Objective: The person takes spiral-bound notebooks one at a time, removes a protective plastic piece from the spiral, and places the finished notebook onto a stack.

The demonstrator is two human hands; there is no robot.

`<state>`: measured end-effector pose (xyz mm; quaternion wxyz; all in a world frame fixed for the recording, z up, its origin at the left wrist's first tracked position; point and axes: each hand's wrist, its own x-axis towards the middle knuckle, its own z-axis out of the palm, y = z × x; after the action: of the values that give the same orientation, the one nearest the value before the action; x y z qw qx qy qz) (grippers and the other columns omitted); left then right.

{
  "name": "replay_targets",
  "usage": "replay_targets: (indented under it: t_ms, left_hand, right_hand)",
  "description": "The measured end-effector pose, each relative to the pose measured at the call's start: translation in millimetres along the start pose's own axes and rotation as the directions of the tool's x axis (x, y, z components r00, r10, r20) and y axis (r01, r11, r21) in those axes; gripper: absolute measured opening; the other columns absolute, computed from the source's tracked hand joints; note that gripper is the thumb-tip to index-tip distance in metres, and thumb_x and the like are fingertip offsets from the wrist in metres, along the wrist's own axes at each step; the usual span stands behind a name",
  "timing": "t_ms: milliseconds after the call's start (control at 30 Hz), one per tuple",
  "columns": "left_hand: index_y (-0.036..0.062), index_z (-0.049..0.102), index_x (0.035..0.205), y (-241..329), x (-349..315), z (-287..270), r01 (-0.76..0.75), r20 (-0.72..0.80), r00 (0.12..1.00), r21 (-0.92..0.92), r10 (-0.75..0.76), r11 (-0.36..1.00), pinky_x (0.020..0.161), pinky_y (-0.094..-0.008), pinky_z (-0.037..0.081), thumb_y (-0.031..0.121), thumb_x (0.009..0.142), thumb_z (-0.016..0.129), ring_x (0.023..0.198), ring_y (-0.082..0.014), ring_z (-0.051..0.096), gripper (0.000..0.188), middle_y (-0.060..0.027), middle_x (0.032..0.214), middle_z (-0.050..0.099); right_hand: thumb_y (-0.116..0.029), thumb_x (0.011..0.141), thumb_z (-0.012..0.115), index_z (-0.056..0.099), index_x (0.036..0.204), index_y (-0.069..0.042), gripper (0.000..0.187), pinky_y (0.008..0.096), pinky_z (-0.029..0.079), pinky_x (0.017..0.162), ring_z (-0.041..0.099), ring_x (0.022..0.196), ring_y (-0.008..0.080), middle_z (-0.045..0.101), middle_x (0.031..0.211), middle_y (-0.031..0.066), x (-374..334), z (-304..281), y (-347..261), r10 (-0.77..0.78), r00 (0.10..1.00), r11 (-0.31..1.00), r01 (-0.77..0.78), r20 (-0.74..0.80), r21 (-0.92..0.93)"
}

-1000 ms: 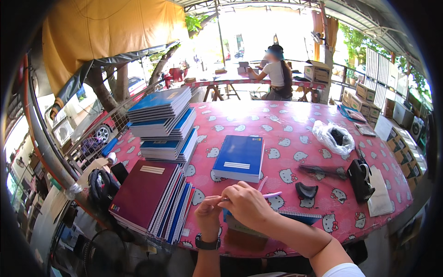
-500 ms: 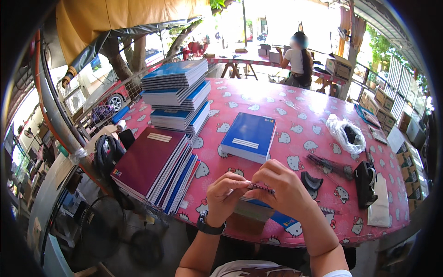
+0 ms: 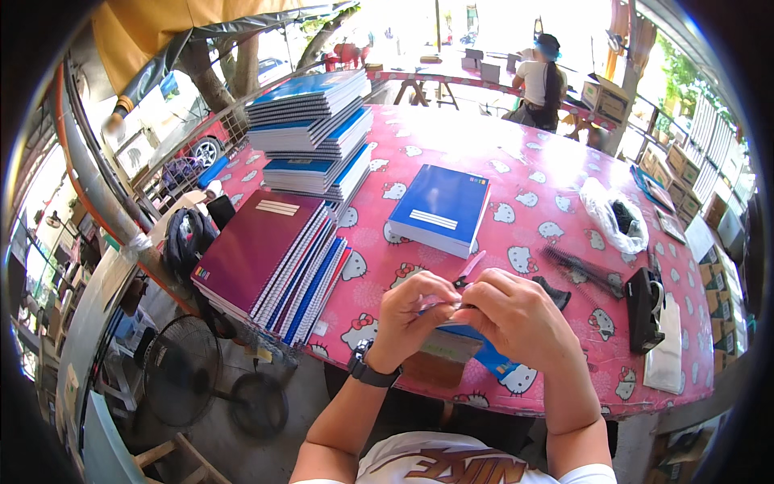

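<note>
My left hand [image 3: 413, 316], with a dark watch on the wrist, pinches at the bound edge of a blue notebook [image 3: 463, 329]. Opposite it, fingertips almost meeting, my right hand [image 3: 516, 310] pinches the same edge. The fingers mostly hide the spiral coil there. Below them a brownish block [image 3: 435, 367] and another blue cover [image 3: 496, 363] lie at the table's near edge. A pink-handled tool [image 3: 471, 264] sticks out just beyond my fingertips. Farther off lies a thick stack of blue, white-edged books [image 3: 439, 206].
Maroon and blue spiral notebooks [image 3: 258, 242] are piled at left, with a taller blue stack [image 3: 310, 133] behind. At right are loose black coils [image 3: 584, 270], a black device [image 3: 644, 310] and a plastic bag [image 3: 614, 218]. A person [image 3: 538, 85] sits at a far table.
The view has shifted, and my hands sit slightly higher in it, still pinching close together. The pink-handled tool now shows beyond my fingers.
</note>
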<state>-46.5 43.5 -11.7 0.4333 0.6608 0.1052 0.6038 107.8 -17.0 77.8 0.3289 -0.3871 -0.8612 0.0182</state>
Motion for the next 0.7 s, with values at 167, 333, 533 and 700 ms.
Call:
replay_targets:
  t_ms: [167, 333, 533, 700]
  left_hand:
    - [0.0030, 0.055, 0.091, -7.5, 0.7, 12.3, 0.137, -0.018, 0.990, 0.041, -0.136, 0.990, 0.069, -0.0252, 0.048, 0.000, 0.080, 0.063, 0.079, -0.0108, 0.060, 0.014, -0.0050, 0.084, 0.062]
    - [0.0040, 0.055, 0.094, -10.9, -0.5, 11.1, 0.022, 0.038, 0.999, 0.126, -0.026, 0.992, 0.067, -0.0254, 0.047, 0.001, 0.081, 0.062, 0.076, -0.0128, 0.060, 0.015, -0.0061, 0.083, 0.061]
    - [0.0022, 0.053, 0.094, -2.3, 2.4, 9.6, -0.056, 0.069, 0.997, 0.258, 0.039, 0.964, 0.067, -0.0254, 0.046, -0.005, 0.081, 0.057, 0.077, -0.0130, 0.058, 0.015, -0.0086, 0.085, 0.060]
    - [0.0031, 0.053, 0.099, -6.1, 8.1, 13.4, -0.022, -0.043, 0.999, 0.226, 0.032, 0.974, 0.066, -0.0281, 0.048, 0.001, 0.080, 0.062, 0.076, -0.0177, 0.061, 0.021, -0.0091, 0.086, 0.061]
  right_hand:
    - [-0.012, 0.081, 0.062, 0.052, 0.083, -0.003, 0.013, 0.0377, 0.048, 0.062, 0.058, 0.073, 0.0288, 0.053, 0.074, 0.0100, -5.0, 0.1, 6.9, 0.098, 0.994, 0.990, -0.102, -0.043, -0.100]
    - [-0.014, 0.079, 0.065, 0.056, 0.085, -0.004, 0.014, 0.0377, 0.047, 0.058, 0.057, 0.069, 0.0291, 0.054, 0.077, 0.0107, -6.4, -5.1, 16.9, 0.121, 0.992, 0.987, -0.119, -0.019, 0.107]
    - [-0.012, 0.079, 0.066, 0.057, 0.086, -0.003, 0.014, 0.0363, 0.047, 0.058, 0.057, 0.069, 0.0284, 0.054, 0.079, 0.0101, -7.8, 1.4, 11.7, 0.017, 1.000, 0.999, -0.017, -0.019, 0.029]
    - [-0.009, 0.080, 0.062, 0.058, 0.088, -0.003, 0.010, 0.0357, 0.047, 0.060, 0.058, 0.069, 0.0286, 0.056, 0.081, 0.0110, -0.5, 8.9, 17.7, 0.130, 0.984, 0.983, -0.143, -0.119, -0.114]
